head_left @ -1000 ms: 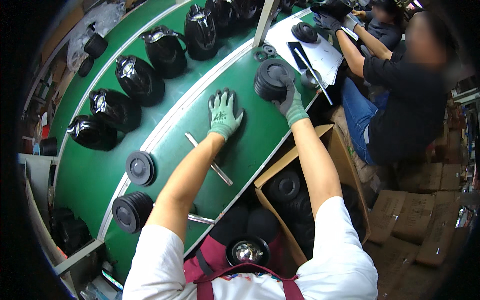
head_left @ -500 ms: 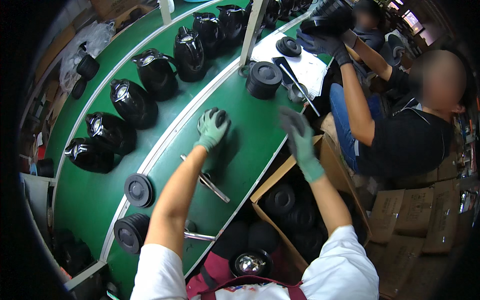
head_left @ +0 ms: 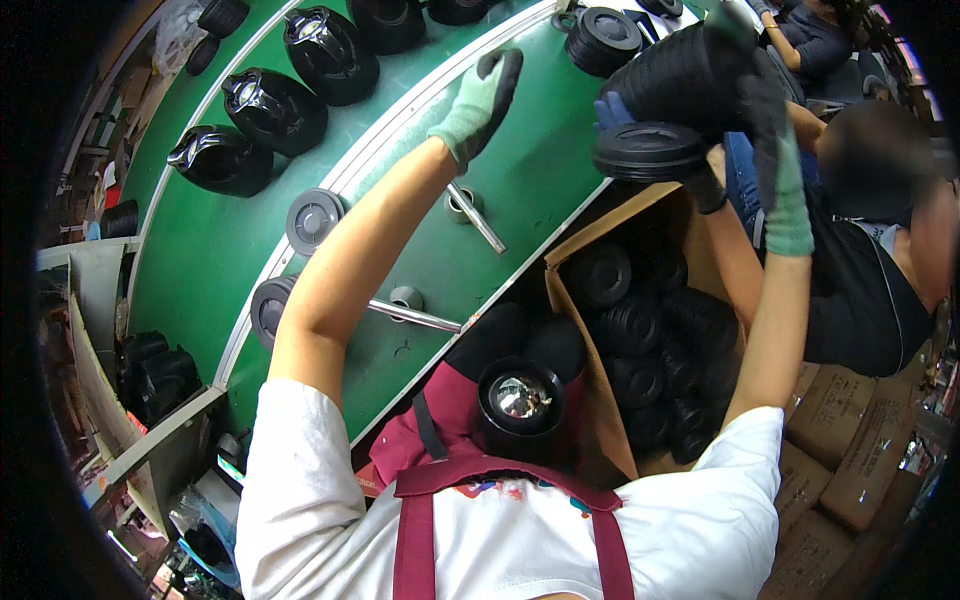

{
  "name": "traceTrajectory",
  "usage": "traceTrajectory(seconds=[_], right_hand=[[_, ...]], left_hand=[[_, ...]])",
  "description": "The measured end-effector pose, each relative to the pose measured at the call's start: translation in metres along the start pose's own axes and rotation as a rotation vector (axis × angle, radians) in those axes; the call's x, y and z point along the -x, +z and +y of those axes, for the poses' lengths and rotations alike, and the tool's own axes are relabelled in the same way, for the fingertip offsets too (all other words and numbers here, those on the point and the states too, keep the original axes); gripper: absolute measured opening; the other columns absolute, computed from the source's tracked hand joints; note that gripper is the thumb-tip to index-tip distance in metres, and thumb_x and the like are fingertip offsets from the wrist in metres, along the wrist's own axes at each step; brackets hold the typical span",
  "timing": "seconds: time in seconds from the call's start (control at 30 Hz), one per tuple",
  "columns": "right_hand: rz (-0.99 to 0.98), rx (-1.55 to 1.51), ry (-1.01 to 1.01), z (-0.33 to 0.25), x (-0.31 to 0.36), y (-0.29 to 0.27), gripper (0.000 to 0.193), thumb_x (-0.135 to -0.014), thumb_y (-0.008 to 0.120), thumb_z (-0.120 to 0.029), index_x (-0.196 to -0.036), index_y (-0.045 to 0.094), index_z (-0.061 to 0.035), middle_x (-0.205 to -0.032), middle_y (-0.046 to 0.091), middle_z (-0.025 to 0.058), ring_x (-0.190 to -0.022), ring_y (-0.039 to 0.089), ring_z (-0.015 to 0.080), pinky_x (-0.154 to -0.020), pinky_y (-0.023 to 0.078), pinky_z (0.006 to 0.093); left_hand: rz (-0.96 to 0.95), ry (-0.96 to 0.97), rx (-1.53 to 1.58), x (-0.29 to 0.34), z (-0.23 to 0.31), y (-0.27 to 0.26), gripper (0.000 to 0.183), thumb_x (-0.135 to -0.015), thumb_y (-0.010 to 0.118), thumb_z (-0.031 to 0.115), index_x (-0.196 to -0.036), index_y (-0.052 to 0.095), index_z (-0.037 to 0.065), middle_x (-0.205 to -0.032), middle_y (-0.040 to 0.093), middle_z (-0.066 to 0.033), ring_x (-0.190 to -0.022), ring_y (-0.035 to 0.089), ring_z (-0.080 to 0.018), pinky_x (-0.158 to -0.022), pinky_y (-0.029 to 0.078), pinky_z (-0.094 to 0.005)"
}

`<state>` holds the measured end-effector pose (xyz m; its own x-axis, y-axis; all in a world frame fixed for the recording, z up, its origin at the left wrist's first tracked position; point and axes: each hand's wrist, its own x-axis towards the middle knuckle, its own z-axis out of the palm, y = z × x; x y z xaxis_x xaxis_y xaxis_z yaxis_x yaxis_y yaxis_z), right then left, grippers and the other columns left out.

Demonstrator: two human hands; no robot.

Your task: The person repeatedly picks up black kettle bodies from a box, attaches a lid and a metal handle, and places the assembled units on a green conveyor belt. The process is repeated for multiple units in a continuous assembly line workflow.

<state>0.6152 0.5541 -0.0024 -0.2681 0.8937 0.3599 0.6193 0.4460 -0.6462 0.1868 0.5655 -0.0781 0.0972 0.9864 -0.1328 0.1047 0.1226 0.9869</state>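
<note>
My left hand [head_left: 485, 105], in a green glove with a dark palm, is raised above the green bench [head_left: 520, 270]; its fingers stretch upward with nothing in them. At the right, my gloved right hand [head_left: 778, 150] reaches up beside a long stack of black round lids [head_left: 665, 85]. Blur smears its fingers, so whether it grips the stack is unclear. A co-worker's gloved hand [head_left: 612, 110] touches the stack's left end, and several black lids [head_left: 648, 150] show just below it. A black jug [head_left: 520, 400] with a shiny mirrored inside stands at my lap.
An open cardboard box [head_left: 590, 390] full of black lids stands right of my lap. Black jugs [head_left: 330, 55] line the far belt. Metal rods [head_left: 415, 314] with round ends, single lids [head_left: 313, 220] and another lid stack [head_left: 603, 40] lie on the bench. A co-worker [head_left: 870, 280] sits at right.
The view has shifted. The co-worker's lid stack has come down closer over the bench edge and box. My right hand has moved up and right to it; my left hand has risen from the bench.
</note>
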Motion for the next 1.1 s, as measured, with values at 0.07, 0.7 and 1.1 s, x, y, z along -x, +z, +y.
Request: traceTrajectory(seconds=[0.07, 0.7, 1.1], right_hand=[[0.056, -0.415, 0.22, -0.078, -0.029, 0.081, 0.052, -0.093, 0.059, 0.0, -0.143, 0.044, -0.0063, -0.141, 0.047, 0.012, -0.133, 0.046, 0.0272, -0.113, 0.036, 0.0381], [0.337, 0.262, -0.095, -0.071, -0.013, 0.126, 0.068, -0.077, 0.082, -0.034, -0.131, 0.052, -0.0061, -0.121, 0.057, 0.0187, -0.109, 0.057, 0.0309, -0.093, 0.048, 0.0441], [-0.335, -0.009, -0.065, -0.219, 0.175, 0.264, 0.093, -0.059, 0.089, -0.044, -0.138, 0.05, -0.0147, -0.144, 0.04, 0.0176, -0.133, 0.039, 0.0386, -0.112, 0.034, 0.0478]], left_hand=[[-0.006, -0.016, 0.07, 0.026, -0.009, -0.007, 0.068, -0.094, 0.051, 0.059, -0.139, 0.045, 0.009, -0.128, 0.053, -0.0097, -0.112, 0.053, -0.0232, -0.094, 0.044, -0.0421], [0.033, 0.097, 0.022, 0.106, 0.044, -0.012, 0.056, -0.098, 0.058, 0.028, -0.143, 0.04, 0.0, -0.141, 0.047, -0.0175, -0.131, 0.044, -0.0237, -0.107, 0.037, -0.0348], [-0.655, 0.536, -0.577, 0.409, -0.021, -0.018, 0.054, -0.068, 0.08, 0.024, -0.118, 0.063, 0.015, -0.135, 0.049, -0.0143, -0.128, 0.044, -0.04, -0.106, 0.036, -0.0542]])
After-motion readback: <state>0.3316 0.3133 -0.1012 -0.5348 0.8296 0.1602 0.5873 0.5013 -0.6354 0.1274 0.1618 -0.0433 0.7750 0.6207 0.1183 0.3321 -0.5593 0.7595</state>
